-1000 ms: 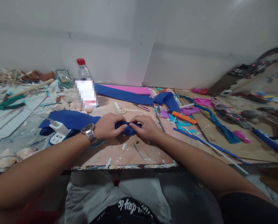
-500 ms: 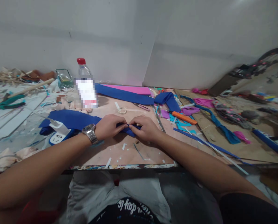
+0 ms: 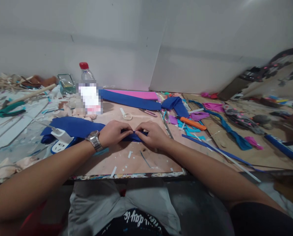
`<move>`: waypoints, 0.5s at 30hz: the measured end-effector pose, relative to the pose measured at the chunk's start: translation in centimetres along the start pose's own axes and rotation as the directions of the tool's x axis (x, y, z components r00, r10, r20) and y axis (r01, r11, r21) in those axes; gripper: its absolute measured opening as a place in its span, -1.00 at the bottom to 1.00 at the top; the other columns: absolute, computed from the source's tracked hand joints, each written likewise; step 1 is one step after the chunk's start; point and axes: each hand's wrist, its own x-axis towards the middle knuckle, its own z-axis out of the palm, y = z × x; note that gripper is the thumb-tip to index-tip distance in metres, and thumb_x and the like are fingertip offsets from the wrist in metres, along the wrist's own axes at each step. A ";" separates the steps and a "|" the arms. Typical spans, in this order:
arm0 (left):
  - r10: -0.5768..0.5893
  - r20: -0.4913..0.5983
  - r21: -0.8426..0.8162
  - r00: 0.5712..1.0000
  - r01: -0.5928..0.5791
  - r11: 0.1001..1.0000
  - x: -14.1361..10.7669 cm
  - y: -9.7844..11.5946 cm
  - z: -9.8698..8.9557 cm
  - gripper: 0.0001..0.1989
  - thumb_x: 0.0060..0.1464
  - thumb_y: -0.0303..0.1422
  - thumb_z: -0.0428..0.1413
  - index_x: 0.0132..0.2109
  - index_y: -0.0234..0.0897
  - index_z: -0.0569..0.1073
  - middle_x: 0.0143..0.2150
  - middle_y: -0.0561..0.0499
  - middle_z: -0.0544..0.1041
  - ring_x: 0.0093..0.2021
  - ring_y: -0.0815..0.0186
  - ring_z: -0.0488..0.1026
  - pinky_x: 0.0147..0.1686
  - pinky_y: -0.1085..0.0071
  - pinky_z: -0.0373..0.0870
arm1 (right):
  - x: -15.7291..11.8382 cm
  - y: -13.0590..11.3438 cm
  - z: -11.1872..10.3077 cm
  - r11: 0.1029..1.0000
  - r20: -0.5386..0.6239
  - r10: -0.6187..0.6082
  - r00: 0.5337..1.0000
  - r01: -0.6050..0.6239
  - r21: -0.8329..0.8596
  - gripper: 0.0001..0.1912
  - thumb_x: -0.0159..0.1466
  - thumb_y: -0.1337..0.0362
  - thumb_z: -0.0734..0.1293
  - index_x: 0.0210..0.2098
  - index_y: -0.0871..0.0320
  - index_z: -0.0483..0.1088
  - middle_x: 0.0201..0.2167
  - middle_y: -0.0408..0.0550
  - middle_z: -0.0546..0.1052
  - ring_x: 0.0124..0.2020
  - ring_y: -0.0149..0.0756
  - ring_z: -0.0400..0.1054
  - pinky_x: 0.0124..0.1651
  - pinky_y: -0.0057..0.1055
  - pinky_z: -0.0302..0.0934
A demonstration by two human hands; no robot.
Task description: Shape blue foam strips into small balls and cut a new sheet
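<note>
A strip of blue fabric (image 3: 72, 127) runs along the table from the left into my hands. With thumb and fingers pinched together, my left hand (image 3: 115, 133) grips the strip's upper edge; a metal watch is on that wrist. My right hand (image 3: 153, 135) pinches the same strip just beside it, fingertips almost touching the left ones. Between and below the hands a folded part of the fabric shows; its far end is hidden under my right hand. A clear tape ring (image 3: 127, 116) lies just beyond my hands.
A phone (image 3: 89, 98) leans on a red-capped bottle (image 3: 83, 66). The white power strip (image 3: 60, 144) stands by my left forearm. On the right lie an orange utility knife (image 3: 194, 123), fabric scraps and a thin white stick (image 3: 234, 162). Green-handled pliers (image 3: 11, 109) lie far left.
Both hands stay pinched on the blue fabric at nearly the same spot. The folded part below the fingers looks flatter and more stretched out. The view has shifted slightly.
</note>
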 end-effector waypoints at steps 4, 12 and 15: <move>-0.041 -0.064 0.035 0.997 0.043 0.998 0.1 -0.3 -0.3 -0.73 0.33 -0.18 0.10 -0.16 -0.18 0.66 -0.20 0.02 0.71 -0.21 0.23 0.60 -0.19 0.35 0.34 | 0.0 0.5 0.0 0.999 -0.060 0.038 0.997 -0.037 0.019 -0.89 0.30 0.33 0.36 -0.30 0.16 0.57 -0.35 -0.06 0.65 -0.31 -0.27 0.48 -0.17 -0.37 0.25; -0.122 -0.168 0.103 0.978 0.140 0.985 0.5 -1.2 -0.5 -0.70 0.31 -0.16 0.07 -0.14 -0.19 0.65 -0.17 -0.03 0.71 -0.16 0.15 0.60 -0.15 0.28 0.37 | 0.2 0.6 -0.1 0.993 -0.113 0.115 0.987 -0.112 0.033 -0.88 0.31 0.32 0.36 -0.33 0.16 0.56 -0.37 -0.08 0.64 -0.32 -0.28 0.48 -0.20 -0.39 0.24; -0.158 -0.173 0.151 0.972 0.184 0.971 0.5 -1.2 -0.6 -0.71 0.29 -0.17 0.08 -0.14 -0.19 0.64 -0.17 -0.04 0.70 -0.17 0.13 0.60 -0.18 0.28 0.36 | 0.2 0.8 -0.1 0.989 -0.114 0.147 0.983 -0.145 0.026 -0.87 0.31 0.31 0.36 -0.33 0.16 0.56 -0.37 -0.08 0.64 -0.33 -0.29 0.48 -0.22 -0.39 0.24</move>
